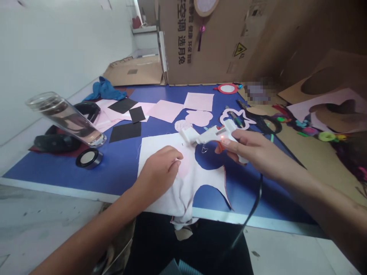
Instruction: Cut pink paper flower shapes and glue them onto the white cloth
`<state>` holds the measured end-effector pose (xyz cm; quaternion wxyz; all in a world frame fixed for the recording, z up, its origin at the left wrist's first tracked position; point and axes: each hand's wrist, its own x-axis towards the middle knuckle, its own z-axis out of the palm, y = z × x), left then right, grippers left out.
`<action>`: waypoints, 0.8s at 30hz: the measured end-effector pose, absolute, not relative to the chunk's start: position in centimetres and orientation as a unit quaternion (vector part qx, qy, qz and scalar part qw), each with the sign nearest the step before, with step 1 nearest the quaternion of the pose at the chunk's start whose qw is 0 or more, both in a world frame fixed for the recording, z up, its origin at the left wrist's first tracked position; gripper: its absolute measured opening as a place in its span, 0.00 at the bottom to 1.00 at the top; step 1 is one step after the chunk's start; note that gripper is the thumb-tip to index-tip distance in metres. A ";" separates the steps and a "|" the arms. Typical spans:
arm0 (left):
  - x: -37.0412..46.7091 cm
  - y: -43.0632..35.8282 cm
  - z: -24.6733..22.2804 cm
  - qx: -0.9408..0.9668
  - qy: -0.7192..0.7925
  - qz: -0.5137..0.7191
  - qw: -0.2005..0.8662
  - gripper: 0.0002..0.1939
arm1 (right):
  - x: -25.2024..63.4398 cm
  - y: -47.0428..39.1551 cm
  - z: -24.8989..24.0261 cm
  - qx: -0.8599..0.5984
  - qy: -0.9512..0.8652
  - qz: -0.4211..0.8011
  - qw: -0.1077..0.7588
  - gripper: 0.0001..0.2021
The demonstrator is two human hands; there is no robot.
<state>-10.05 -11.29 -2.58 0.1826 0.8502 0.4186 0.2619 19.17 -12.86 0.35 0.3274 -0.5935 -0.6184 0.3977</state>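
Note:
My right hand (243,145) is wrapped round the handle of a white hot glue gun (216,133) with an orange trigger and a small lit red light. The gun's nozzle points left, close to a small white block-like piece (189,135). A white cloth (160,147) with curved cut-outs and a red-stitched edge lies at the table's front edge, partly hanging over it. My left hand (162,166) rests over this cloth, fingers curled into a pinch beside a pale pink patch (184,164). Whatever lies between those fingertips is hidden.
Pink paper sheets (166,110) and black squares (125,131) lie on the blue table (120,164). At left stand a tilted glass of liquid (71,120) and a round lid (89,158). Scissors (268,122) lie at right, and the gun's cord (256,200) hangs over the front edge.

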 end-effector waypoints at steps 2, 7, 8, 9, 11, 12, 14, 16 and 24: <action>-9.6 -10.3 -2.5 0.831 0.431 0.272 0.221 0.10 | 19.2 -12.0 -0.3 -0.587 -0.608 0.421 0.330 0.28; -8.8 -9.1 -2.9 0.801 0.459 0.272 0.272 0.10 | 19.3 -11.4 -1.3 -0.574 -0.581 0.468 0.338 0.28; -8.7 -8.9 -2.9 0.797 0.465 0.270 0.275 0.10 | 19.4 -11.4 -1.5 -0.571 -0.573 0.479 0.341 0.27; -8.7 -8.7 -2.9 0.794 0.469 0.269 0.277 0.10 | 19.5 -11.4 -1.6 -0.568 -0.564 0.491 0.344 0.27; -8.6 -8.2 -2.8 0.790 0.475 0.271 0.275 0.10 | 19.7 -11.5 -1.9 -0.562 -0.549 0.512 0.349 0.26; -8.5 -8.0 -2.7 0.787 0.479 0.273 0.276 0.10 | 19.8 -11.5 -2.0 -0.559 -0.543 0.519 0.350 0.26; -8.2 -7.6 -2.7 0.781 0.485 0.274 0.283 0.09 | 20.0 -11.6 -2.2 -0.557 -0.536 0.529 0.350 0.25; -7.9 -7.4 -2.9 0.783 0.485 0.265 0.287 0.09 | 20.2 -11.8 -2.2 -0.559 -0.535 0.530 0.348 0.25; -7.4 -7.2 -3.7 0.802 0.491 0.225 0.256 0.14 | 20.5 -11.9 -2.2 -0.565 -0.532 0.523 0.354 0.25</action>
